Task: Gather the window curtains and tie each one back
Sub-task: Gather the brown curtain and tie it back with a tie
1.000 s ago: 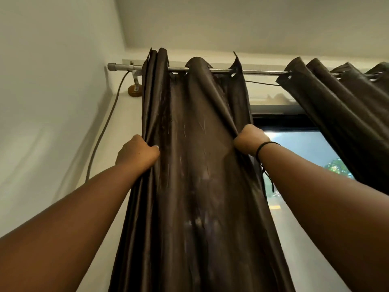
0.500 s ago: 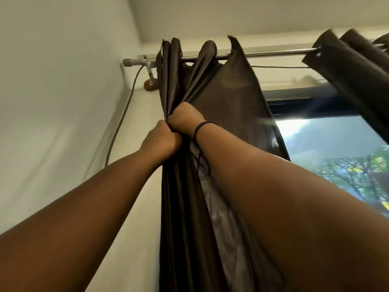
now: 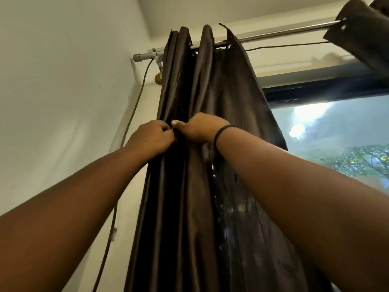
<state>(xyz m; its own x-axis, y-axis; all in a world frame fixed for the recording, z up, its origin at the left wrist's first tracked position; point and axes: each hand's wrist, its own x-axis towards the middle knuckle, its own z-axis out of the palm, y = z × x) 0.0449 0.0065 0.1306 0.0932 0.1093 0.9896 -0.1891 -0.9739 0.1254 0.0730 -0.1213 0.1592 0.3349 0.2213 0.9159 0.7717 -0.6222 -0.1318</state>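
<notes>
Since half a second before, both hands had come a little lower on the curtain (image 3: pixel 210 186), and the folds under the rod (image 3: pixel 273 34) had closed into a tighter bundle. One second before, the hands were well apart, at the two edges of the spread cloth.

As I judge it, the gathering of this curtain was almost done: it hung in narrow folds at the end of the rod near the wall, and the window (image 3: pixel 336 133) beside it was uncovered. No tie was around it yet, so the tying was left. A second curtain (image 3: pixel 362 32) hung further along the rod, and its work was also left.

The left hand (image 3: pixel 150 137) was closed, its fingers curled and pinching a fold. The right hand (image 3: pixel 197 128), just beside it and almost touching, also gripped the cloth with curled fingers. A black band (image 3: pixel 220 133) sat on the right wrist.
</notes>
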